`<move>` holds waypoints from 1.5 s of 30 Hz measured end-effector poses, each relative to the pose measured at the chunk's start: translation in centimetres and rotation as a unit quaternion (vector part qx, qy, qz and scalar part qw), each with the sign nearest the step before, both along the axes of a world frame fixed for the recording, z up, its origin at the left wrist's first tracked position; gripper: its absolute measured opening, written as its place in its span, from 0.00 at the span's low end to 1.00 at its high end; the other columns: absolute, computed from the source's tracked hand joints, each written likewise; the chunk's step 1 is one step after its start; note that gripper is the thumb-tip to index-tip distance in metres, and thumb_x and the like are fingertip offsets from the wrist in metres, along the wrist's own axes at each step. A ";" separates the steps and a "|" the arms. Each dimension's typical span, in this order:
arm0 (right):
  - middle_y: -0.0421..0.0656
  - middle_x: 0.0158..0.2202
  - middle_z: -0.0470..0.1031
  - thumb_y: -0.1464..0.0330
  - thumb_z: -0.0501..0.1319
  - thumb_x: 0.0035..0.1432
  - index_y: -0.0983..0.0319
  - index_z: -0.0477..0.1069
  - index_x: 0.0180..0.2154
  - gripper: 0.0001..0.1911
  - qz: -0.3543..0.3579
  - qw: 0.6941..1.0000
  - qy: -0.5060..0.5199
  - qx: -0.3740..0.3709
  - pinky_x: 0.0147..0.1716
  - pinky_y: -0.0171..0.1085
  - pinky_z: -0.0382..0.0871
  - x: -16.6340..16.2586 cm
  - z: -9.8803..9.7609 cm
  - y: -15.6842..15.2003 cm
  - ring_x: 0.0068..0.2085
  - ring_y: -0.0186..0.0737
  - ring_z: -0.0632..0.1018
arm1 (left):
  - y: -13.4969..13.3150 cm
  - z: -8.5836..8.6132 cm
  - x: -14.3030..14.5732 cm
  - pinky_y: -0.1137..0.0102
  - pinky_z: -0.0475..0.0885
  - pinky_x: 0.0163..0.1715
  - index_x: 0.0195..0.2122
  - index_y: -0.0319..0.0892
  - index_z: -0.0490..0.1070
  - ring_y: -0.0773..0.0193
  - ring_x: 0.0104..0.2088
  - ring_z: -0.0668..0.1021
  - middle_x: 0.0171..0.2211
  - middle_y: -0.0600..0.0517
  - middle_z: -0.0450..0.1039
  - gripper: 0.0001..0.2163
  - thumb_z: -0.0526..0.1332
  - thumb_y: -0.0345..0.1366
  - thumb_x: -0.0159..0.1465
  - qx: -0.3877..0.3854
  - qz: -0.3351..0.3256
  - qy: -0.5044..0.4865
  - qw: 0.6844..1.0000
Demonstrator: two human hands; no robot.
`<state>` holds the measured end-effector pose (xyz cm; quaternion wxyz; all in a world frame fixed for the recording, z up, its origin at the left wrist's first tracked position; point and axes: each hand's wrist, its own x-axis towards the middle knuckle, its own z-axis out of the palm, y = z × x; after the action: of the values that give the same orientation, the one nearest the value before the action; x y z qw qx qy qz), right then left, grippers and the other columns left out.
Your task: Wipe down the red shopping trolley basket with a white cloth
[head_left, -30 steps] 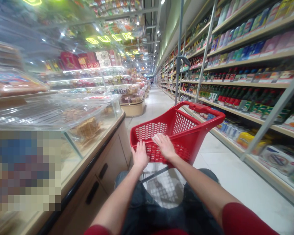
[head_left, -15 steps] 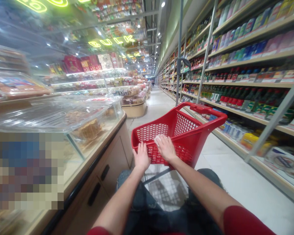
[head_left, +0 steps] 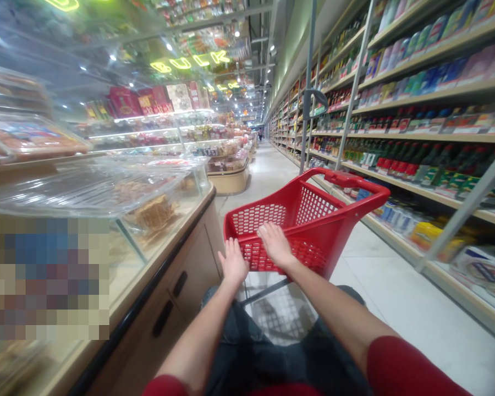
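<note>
A red plastic shopping cart (head_left: 313, 220) with a mesh basket stands in front of me in a shop aisle. My right hand (head_left: 275, 245) lies over the near rim of the basket with its fingers bent over the edge. My left hand (head_left: 233, 263) rests flat against the near left corner of the basket, fingers stretched upward and slightly apart. Both forearms are bare below red sleeves. Below the basket I see the cart's lower wire rack (head_left: 278, 313) and my dark trousers.
A glass display counter (head_left: 148, 209) with baked goods and dark-handled drawers runs close along my left. Tall shelves (head_left: 416, 143) full of bottles and packets line the right. The pale tiled aisle floor (head_left: 268, 165) stretches far ahead between them, with round display stands further on the left.
I and the cart have advanced a little along the aisle past the counter. Both hands have stayed on the cart's near rim; the left one sits slightly lower.
</note>
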<state>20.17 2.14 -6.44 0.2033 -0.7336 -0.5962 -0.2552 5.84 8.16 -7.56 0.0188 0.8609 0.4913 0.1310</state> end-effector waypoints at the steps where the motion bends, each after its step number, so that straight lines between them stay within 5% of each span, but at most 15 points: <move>1: 0.51 0.57 0.61 0.71 0.47 0.61 0.64 0.64 0.52 0.18 0.024 1.000 -0.007 -0.012 0.56 0.48 0.51 -1.0 -0.1 0.7 0.58 0.46 0.59 | 0.1 0.0 -0.1 0.50 0.45 0.58 0.61 0.34 0.42 0.58 0.63 0.45 0.64 0.45 0.39 0.35 0.52 0.33 0.52 -0.001 -0.004 0.004 1.000; 5: 0.48 0.59 0.58 0.74 0.49 0.59 0.59 0.63 0.52 0.19 0.074 0.996 -0.025 -0.053 0.56 0.47 0.51 -2.3 0.0 1.6 0.60 0.45 0.57 | 0.4 0.3 -0.7 0.49 0.46 0.58 0.61 0.35 0.43 0.58 0.63 0.46 0.64 0.46 0.40 0.34 0.52 0.33 0.53 -0.005 -0.009 0.014 1.000; 12: 0.52 0.59 0.57 0.70 0.50 0.58 0.63 0.62 0.53 0.20 -0.031 0.999 -0.005 -0.029 0.57 0.49 0.47 2.5 0.7 -2.1 0.60 0.50 0.56 | 0.6 0.1 -0.5 0.50 0.46 0.58 0.61 0.35 0.43 0.56 0.63 0.47 0.63 0.45 0.40 0.34 0.52 0.33 0.52 -0.023 0.010 -0.011 1.000; 19: 0.51 0.61 0.53 0.68 0.55 0.54 0.61 0.58 0.56 0.26 0.046 0.996 -0.021 -0.075 0.57 0.48 0.46 -2.0 0.2 1.2 0.61 0.50 0.53 | 0.3 0.7 -0.4 0.49 0.46 0.58 0.61 0.36 0.43 0.56 0.63 0.47 0.63 0.45 0.40 0.34 0.53 0.34 0.53 -0.029 0.003 0.009 1.000; 23: 0.48 0.60 0.55 0.75 0.50 0.56 0.59 0.57 0.57 0.26 0.026 0.994 -0.029 -0.098 0.57 0.47 0.47 -0.2 0.5 0.5 0.61 0.46 0.54 | -0.3 0.9 -0.2 0.50 0.44 0.58 0.61 0.36 0.42 0.56 0.63 0.45 0.64 0.45 0.38 0.35 0.53 0.33 0.52 0.015 -0.039 0.019 0.999; 28: 0.50 0.60 0.55 0.74 0.50 0.55 0.63 0.59 0.55 0.24 -0.044 0.997 -0.007 -0.067 0.57 0.49 0.45 3.0 1.0 -2.4 0.60 0.48 0.54 | -1.0 1.0 0.6 0.50 0.43 0.58 0.62 0.37 0.43 0.55 0.63 0.44 0.64 0.45 0.38 0.36 0.54 0.33 0.52 0.011 -0.055 0.030 0.998; 36: 0.51 0.60 0.55 0.66 0.56 0.53 0.61 0.59 0.55 0.26 0.008 0.999 0.003 -0.041 0.57 0.51 0.43 1.2 0.3 -1.2 0.60 0.49 0.54 | -2.4 1.5 2.5 0.49 0.43 0.58 0.62 0.37 0.43 0.53 0.63 0.43 0.64 0.46 0.38 0.34 0.53 0.33 0.53 0.025 -0.084 0.052 0.995; 45: 0.50 0.59 0.57 0.73 0.50 0.57 0.61 0.62 0.54 0.22 -0.090 0.995 -0.047 -0.009 0.56 0.50 0.46 9.4 1.9 -6.8 0.60 0.49 0.55 | -2.3 1.2 3.1 0.48 0.40 0.58 0.62 0.35 0.43 0.54 0.63 0.44 0.64 0.45 0.38 0.35 0.52 0.30 0.52 0.044 -0.090 0.042 0.994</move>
<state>29.56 -4.67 -4.50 0.1447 -0.7733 -0.5392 -0.3006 8.97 5.82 -6.34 -0.0283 0.9061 0.4062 0.1146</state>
